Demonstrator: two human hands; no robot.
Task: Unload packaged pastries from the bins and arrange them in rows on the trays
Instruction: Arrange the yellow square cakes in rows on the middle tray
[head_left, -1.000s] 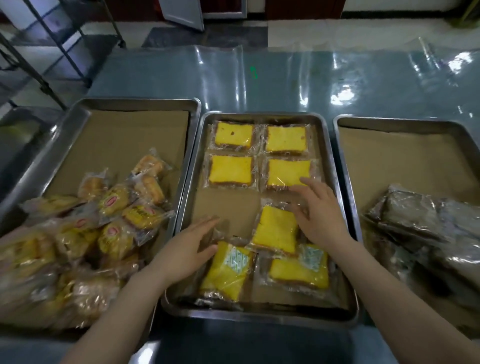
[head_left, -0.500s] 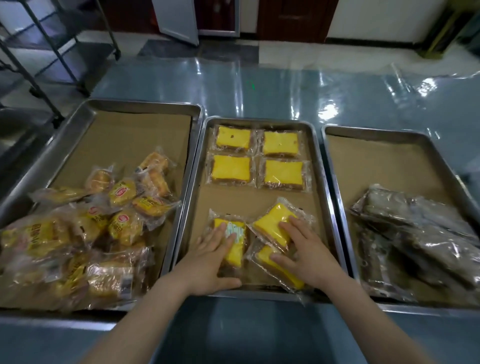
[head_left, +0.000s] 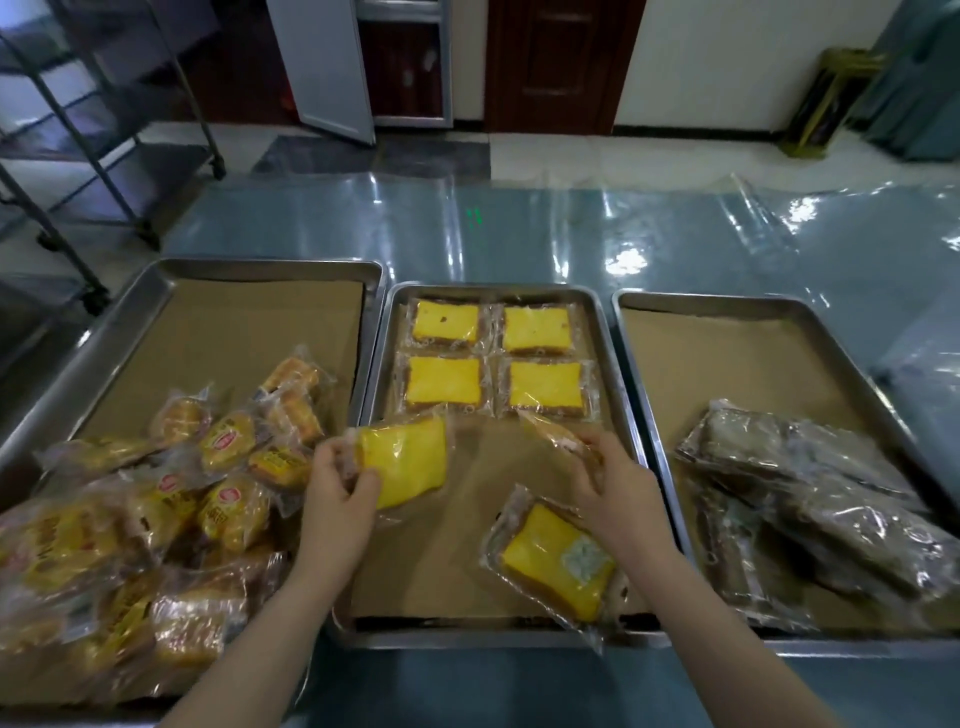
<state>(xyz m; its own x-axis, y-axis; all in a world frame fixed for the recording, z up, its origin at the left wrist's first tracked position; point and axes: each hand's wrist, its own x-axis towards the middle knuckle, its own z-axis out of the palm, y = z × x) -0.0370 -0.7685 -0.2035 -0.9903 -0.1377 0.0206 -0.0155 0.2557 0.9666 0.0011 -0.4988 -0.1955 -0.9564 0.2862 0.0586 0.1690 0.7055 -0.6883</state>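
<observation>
Now both hands are off the paper liner where, half a second ago, they lay flat on the loose packets at the near end of the middle tray (head_left: 467, 638). The left hand (head_left: 337, 488) has raised a yellow cake packet (head_left: 405, 460) above the tray's left side, thumb on its face and fingers curled behind it, pinching it. The right hand (head_left: 618, 488) has picked up a second packet (head_left: 553, 435), held tilted and edge-on with its fingers curled round one end. A third packet (head_left: 550, 564) lies askew at the near right corner, shifted from where it lay under the right hand. The four packets (head_left: 443, 380) at the far end keep their two rows of two. The view has also tipped up, taking in more of the glossy surface (head_left: 519, 244).

A pale sticker (head_left: 586, 556) sits on the third packet; its print is too blurred to read. The wrapped buns (head_left: 226, 441) heaped in the left tray (head_left: 270, 265) carry red oval logos and yellow bands with dark lettering, none legible. The dark packets (head_left: 810, 483) in the right tray (head_left: 727, 300) show no readable writing.
</observation>
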